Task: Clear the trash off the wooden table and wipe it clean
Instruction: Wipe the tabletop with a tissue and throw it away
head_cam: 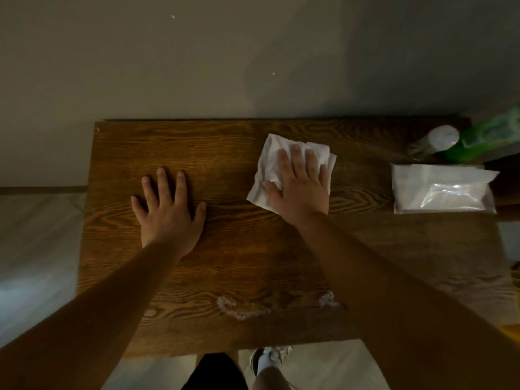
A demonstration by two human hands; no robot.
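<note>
A dark wooden table (230, 257) fills the middle of the head view. My right hand (302, 187) lies flat on a crumpled white tissue (268, 159), pressing it against the table's far middle. My left hand (168, 209) rests flat on the bare wood to the left, fingers spread, holding nothing. A foamy wet smear (242, 309) marks the wood near the front edge, partly under my right forearm.
A white tissue pack (441, 190) lies at the table's right side. Behind it stand a green bottle (478, 142) and a small white-capped bottle (439, 140). A grey wall rises behind the table. My shoe (267, 358) shows below the front edge.
</note>
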